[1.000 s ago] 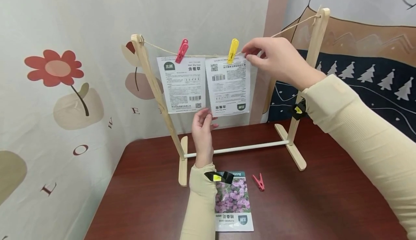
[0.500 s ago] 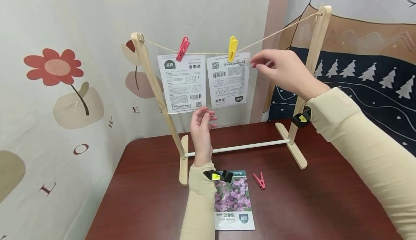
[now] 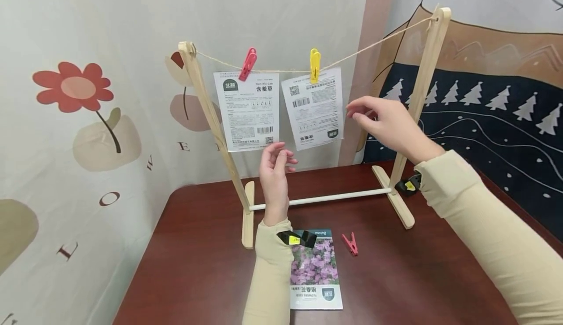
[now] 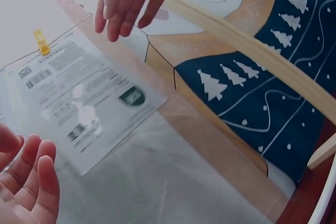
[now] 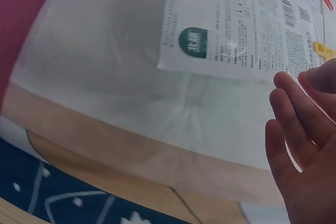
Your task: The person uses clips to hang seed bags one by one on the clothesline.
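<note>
Two white printed seed packets hang from a string between wooden posts. A pink clothespin clips the left packet; a yellow clothespin clips the right packet, which hangs tilted. My right hand hovers just right of that packet, fingers loosely bent and holding nothing. Below the gap between the packets is my left hand, relaxed, with nothing in it. Both the right packet and its yellow clothespin show in the left wrist view.
On the dark red table lies another seed packet with purple flowers, partly under my left sleeve. A loose pink clothespin lies to its right. The rack has a white crossbar and wooden feet.
My right hand has come away from the right packet's upper corner and moved down and right. The packet has swung and now tilts. My left hand no longer touches its lower edge.
</note>
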{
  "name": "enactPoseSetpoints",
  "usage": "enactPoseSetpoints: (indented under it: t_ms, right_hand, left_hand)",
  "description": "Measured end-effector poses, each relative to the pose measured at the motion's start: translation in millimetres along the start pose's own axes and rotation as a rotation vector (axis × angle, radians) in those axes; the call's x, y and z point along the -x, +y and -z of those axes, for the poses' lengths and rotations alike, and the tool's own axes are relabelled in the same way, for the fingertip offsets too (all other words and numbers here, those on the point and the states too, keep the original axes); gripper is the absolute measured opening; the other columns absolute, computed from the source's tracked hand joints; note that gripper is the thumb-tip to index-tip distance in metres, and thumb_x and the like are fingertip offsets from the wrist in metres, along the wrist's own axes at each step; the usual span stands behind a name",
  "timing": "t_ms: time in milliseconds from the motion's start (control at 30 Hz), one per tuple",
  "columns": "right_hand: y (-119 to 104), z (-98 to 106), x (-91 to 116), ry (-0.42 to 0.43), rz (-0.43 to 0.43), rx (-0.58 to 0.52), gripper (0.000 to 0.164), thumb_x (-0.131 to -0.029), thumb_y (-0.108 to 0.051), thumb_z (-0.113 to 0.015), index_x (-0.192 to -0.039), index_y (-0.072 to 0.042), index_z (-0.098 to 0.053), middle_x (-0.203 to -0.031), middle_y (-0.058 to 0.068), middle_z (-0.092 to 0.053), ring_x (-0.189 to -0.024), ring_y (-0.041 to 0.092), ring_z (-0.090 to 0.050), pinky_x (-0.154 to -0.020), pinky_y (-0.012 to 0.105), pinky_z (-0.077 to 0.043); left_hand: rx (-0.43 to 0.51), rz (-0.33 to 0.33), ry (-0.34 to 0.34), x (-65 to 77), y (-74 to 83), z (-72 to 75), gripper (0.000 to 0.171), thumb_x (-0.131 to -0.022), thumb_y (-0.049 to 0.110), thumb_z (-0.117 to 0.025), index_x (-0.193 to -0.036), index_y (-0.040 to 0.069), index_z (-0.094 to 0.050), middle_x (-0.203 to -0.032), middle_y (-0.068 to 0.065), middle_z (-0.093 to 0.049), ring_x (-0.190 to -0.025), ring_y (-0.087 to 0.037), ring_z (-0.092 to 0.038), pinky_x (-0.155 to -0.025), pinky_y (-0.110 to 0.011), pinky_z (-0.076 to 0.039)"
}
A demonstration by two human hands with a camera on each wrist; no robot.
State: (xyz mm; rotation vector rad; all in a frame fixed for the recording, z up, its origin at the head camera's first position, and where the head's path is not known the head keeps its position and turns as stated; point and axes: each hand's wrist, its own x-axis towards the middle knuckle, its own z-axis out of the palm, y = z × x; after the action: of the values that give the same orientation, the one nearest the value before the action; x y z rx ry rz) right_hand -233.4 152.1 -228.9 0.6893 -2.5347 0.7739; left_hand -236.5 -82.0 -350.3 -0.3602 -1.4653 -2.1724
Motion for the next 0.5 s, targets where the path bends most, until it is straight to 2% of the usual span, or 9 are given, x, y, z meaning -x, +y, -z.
enactPoseSetpoints:
  t_ms: [167,267,500]
  right_hand:
    - [6.9,-20.3,13.4,-0.014,-0.047,-0.085,0.026,-0.092,-0.027,-0.049,-0.115,-0.019,-0.056,-0.104,-0.002,-0.06,-0.084,0.014,-0.054,-0.07,0.032,-0.046]
    - [9.6,-32.4,20.7,-0.024,-0.069,-0.131,0.026,-0.091,-0.028,-0.05,-0.115,-0.019,-0.057,-0.103,-0.004,-0.061,-0.083,0.013,-0.053,-0.07,0.032,-0.045]
    - [14.7,-51.8,37.8,-0.045,-0.113,-0.203,0.025,-0.09,-0.033,-0.052,-0.113,-0.025,-0.056,-0.102,-0.006,-0.061,-0.086,0.013,-0.053,-0.071,0.033,-0.045]
  left_hand:
    - [-0.075,-0.012,0.007,-1.7,3.5,6.7,0.021,-0.089,0.011,-0.052,-0.109,0.002,-0.053,-0.079,-0.013,-0.055,-0.065,-0.027,-0.056,-0.056,-0.033,-0.048]
    - [-0.097,-0.008,0.01,-1.8,7.6,10.1,0.021,-0.089,0.01,-0.052,-0.11,0.003,-0.053,-0.078,-0.013,-0.054,-0.062,-0.024,-0.056,-0.056,-0.036,-0.048]
    - [-0.113,-0.025,0.01,-1.6,15.8,14.0,0.023,-0.09,0.008,-0.05,-0.113,0.006,-0.05,-0.079,-0.011,-0.054,-0.066,-0.038,-0.053,-0.054,-0.029,-0.048]
